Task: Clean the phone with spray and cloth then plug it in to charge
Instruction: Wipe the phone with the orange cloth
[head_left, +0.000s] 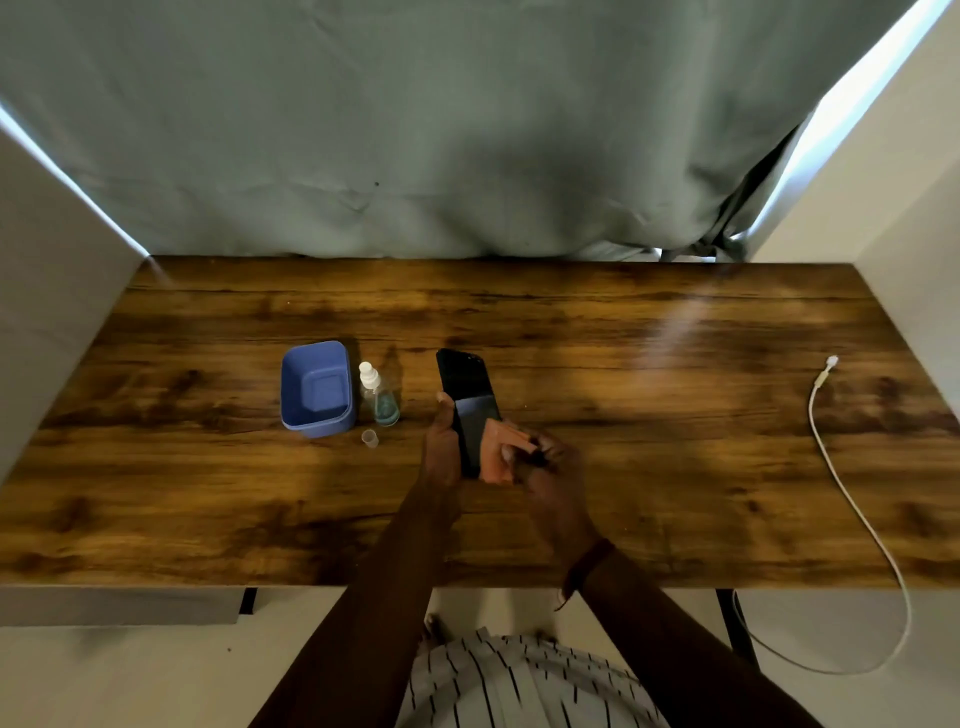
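Observation:
A black phone (466, 387) is held up over the middle of the wooden table (623, 415), screen facing me. My left hand (441, 447) grips its lower left edge. My right hand (545, 467) presses a folded orange cloth (496, 452) against the lower part of the screen. A small clear spray bottle (378, 396) with a white nozzle and bluish liquid stands to the left of the phone. Its clear cap (370, 438) lies on the table in front of it. A white charging cable (841, 483) lies on the right side of the table, its plug end (831, 361) toward the back.
A blue plastic tub (315, 387) stands left of the spray bottle. The cable runs off the table's front right edge and loops down to the floor. A grey-green curtain (415, 130) hangs behind the table, with white walls on both sides.

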